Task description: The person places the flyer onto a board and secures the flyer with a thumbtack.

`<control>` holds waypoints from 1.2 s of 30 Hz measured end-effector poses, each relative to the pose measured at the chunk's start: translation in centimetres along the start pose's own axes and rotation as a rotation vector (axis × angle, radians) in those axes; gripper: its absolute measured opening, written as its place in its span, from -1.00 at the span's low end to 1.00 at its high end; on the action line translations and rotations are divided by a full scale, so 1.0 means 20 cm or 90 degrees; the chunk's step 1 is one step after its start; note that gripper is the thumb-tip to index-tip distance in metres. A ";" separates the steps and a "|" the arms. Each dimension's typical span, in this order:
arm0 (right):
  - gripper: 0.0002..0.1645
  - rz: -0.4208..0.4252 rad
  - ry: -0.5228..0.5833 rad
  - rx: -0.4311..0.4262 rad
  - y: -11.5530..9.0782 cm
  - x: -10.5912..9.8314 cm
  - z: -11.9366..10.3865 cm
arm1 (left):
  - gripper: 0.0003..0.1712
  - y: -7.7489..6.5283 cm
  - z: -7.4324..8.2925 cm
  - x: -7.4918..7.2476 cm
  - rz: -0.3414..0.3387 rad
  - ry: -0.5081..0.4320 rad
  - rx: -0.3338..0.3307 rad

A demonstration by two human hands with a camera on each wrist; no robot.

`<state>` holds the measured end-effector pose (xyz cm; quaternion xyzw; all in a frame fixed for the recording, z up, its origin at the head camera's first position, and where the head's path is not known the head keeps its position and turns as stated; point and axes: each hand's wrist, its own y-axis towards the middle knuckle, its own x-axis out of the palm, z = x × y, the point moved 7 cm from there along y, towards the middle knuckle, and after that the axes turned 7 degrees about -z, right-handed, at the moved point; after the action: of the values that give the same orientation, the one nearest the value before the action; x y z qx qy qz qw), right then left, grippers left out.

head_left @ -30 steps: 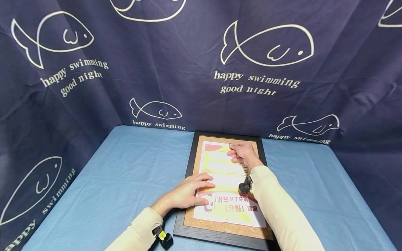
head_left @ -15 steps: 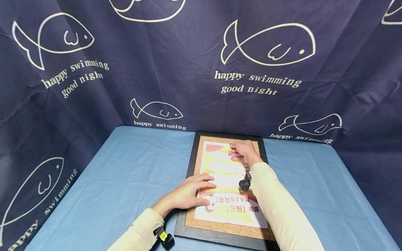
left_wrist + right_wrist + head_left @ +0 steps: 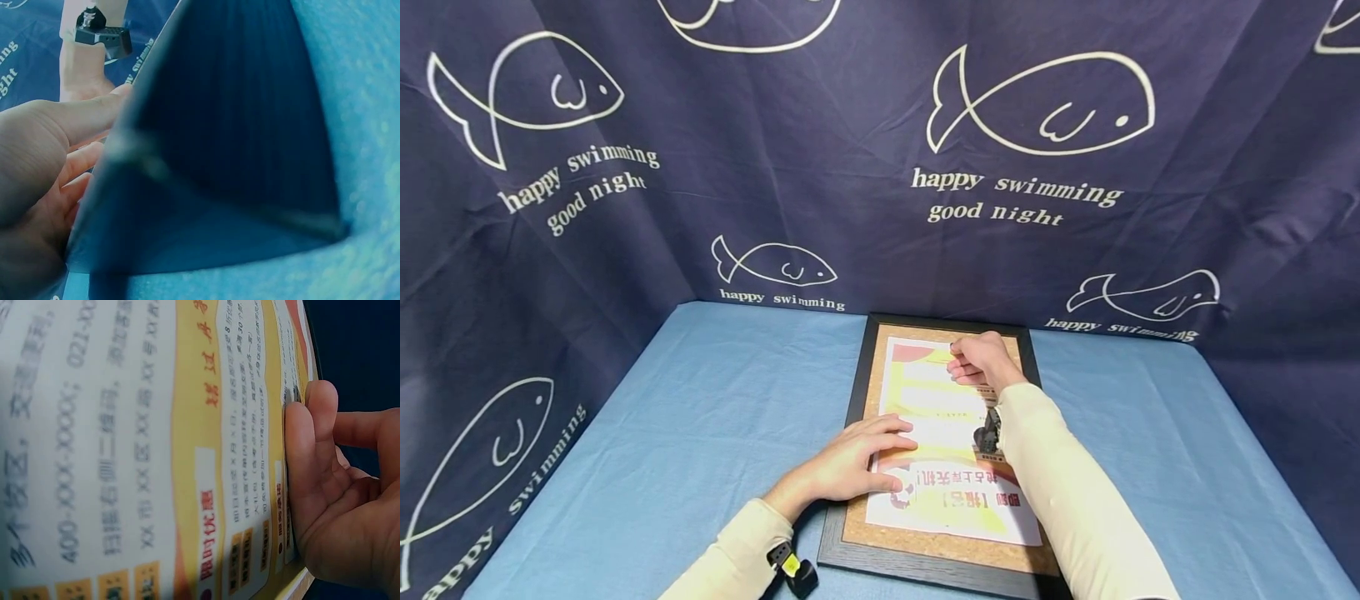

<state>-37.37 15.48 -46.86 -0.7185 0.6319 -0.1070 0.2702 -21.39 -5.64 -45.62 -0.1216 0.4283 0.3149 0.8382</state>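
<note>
A printed poster (image 3: 934, 429), yellow, white and red with Chinese text, lies on a cork board (image 3: 917, 546) with a black frame (image 3: 880, 562). My left hand (image 3: 857, 457) rests on the poster's left side with straight, spread fingers; its wrist crosses the frame's left edge. In the left wrist view the dark frame side (image 3: 237, 137) fills much of the picture. My right hand (image 3: 985, 360) is at the poster's far edge, thumb and index finger pinched together. A small dark pin-like thing (image 3: 297, 394) shows at those fingertips, mostly hidden; its exact kind is unclear.
A blue cloth (image 3: 715, 417) covers the table on both sides of the board. Behind stands a navy curtain (image 3: 865, 167) with white fish drawings, and the board's far edge lies close to it. Each wrist carries a small black camera (image 3: 803, 577).
The right hand stays at the poster's far edge, its knuckles slightly higher and fingers more upright; the dark thing at its fingertips is less visible in the head view. The left hand holds still.
</note>
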 end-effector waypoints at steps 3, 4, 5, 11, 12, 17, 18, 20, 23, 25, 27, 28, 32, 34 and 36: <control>-0.75 0.003 -0.004 -0.002 0.00 0.00 0.00 | -0.41 0.00 0.00 0.00 0.000 -0.002 0.000; -0.74 0.004 -0.005 -0.004 0.00 0.00 0.00 | -0.42 0.00 0.00 0.00 0.000 -0.002 0.000; -0.74 0.006 -0.005 -0.004 0.00 0.00 0.00 | -0.42 0.00 0.00 0.00 0.001 -0.003 0.000; -0.68 0.014 -0.007 -0.008 -0.01 -0.01 0.00 | -0.42 0.00 -0.01 0.01 0.001 -0.007 -0.003; -0.67 0.015 -0.007 -0.008 -0.01 -0.01 0.00 | -0.42 0.00 -0.01 0.01 0.001 -0.007 -0.005; -0.72 0.016 -0.006 -0.008 -0.01 -0.01 0.01 | -0.42 0.00 -0.01 0.01 0.001 0.002 -0.003; -0.73 0.015 -0.006 -0.008 0.00 -0.01 0.01 | -0.42 0.00 -0.01 0.01 0.002 0.002 -0.003; -0.75 0.013 -0.006 -0.010 0.00 -0.01 0.01 | -0.42 0.00 -0.01 0.01 0.002 0.001 -0.003; -0.76 0.012 -0.002 -0.013 0.01 -0.01 0.02 | -0.42 0.00 -0.01 0.01 0.001 -0.001 -0.005; -0.76 0.013 -0.001 -0.012 0.02 -0.01 0.02 | -0.41 0.00 -0.01 0.01 0.001 -0.001 -0.004; -0.77 0.014 -0.001 -0.010 0.02 -0.01 0.02 | -0.41 0.00 -0.01 0.01 0.003 0.000 0.001; -0.76 0.014 -0.003 -0.009 0.02 -0.01 0.02 | -0.42 0.00 -0.01 0.01 0.003 0.001 0.002; -0.77 0.014 -0.008 0.004 0.03 -0.02 0.03 | -0.42 0.00 -0.01 0.01 0.003 -0.001 0.003; -0.77 0.016 -0.011 0.007 0.04 -0.02 0.03 | -0.41 0.00 -0.01 0.01 0.002 -0.003 0.000; -0.77 0.015 -0.014 0.006 0.04 -0.02 0.03 | -0.41 0.00 -0.01 0.01 0.004 -0.004 0.001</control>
<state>-37.83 15.93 -47.64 -0.7107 0.6369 -0.0991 0.2817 -21.42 -5.68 -45.89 -0.1184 0.4266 0.3175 0.8386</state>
